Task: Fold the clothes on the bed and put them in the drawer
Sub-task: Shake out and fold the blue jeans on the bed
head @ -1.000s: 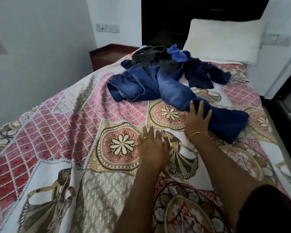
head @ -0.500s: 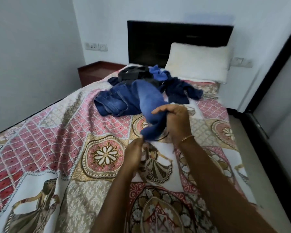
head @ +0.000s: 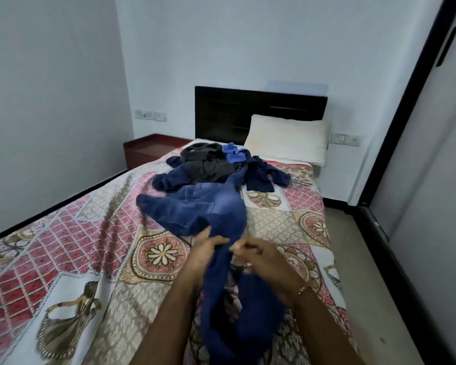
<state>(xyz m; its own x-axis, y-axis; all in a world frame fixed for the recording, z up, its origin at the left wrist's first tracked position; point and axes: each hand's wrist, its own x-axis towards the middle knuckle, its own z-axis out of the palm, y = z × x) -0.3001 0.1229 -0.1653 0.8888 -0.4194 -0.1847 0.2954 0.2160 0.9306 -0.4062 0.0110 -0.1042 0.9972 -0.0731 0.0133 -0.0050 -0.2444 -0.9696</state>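
Observation:
Blue denim jeans (head: 208,206) stretch from the middle of the bed toward me, one leg hanging between my arms. My left hand (head: 204,252) grips the jeans fabric from the left. My right hand (head: 258,258) pinches the same fabric from the right, fingers curled. Behind the jeans lies a pile with a dark grey garment (head: 208,162), a bright blue piece (head: 233,152) and a navy garment (head: 263,175). The bed (head: 77,246) wears a patterned pink, beige and white cover.
A white pillow (head: 287,139) leans on the black headboard (head: 248,109). A reddish wooden side table (head: 150,148) stands left of the bed's head. A dark-framed sliding door (head: 419,127) runs along the right, with a narrow strip of floor (head: 366,259) beside the bed.
Both hands have lifted the jeans and pulled them toward me, dragging them off the pile. My left hand went from lying flat on the cover to gripping the denim. The view has tilted up.

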